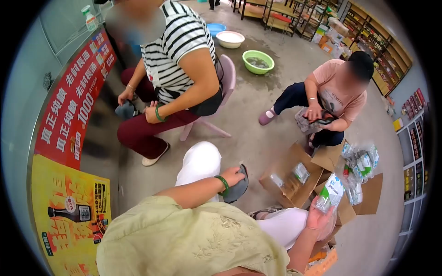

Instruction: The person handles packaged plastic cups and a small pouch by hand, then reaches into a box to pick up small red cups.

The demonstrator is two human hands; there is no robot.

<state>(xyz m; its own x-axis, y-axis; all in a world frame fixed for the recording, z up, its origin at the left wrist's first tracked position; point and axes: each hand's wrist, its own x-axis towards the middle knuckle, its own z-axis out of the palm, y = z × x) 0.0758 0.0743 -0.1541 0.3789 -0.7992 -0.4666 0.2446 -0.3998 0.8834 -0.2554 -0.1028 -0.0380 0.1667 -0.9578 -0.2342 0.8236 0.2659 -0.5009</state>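
Note:
My left hand (232,176), with a green bangle at the wrist, is closed on a dark grey cloth item (236,189) beside my white-trousered knee. Over at the right, my right hand (318,215) holds a clear plastic packet (331,192) with a white, blue and green label, above my other thigh. Just beyond it stands an open cardboard box (294,184) with a similar packet (301,172) inside. More labelled packets (363,163) lie heaped on open box flaps to the right.
A person in a striped shirt (184,46) sits on a pink chair (226,78) at the upper left, holding dark cloth. Another person (338,87) crouches beyond the box. Basins, including a green one (258,62), stand behind. A red counter poster (69,101) is left.

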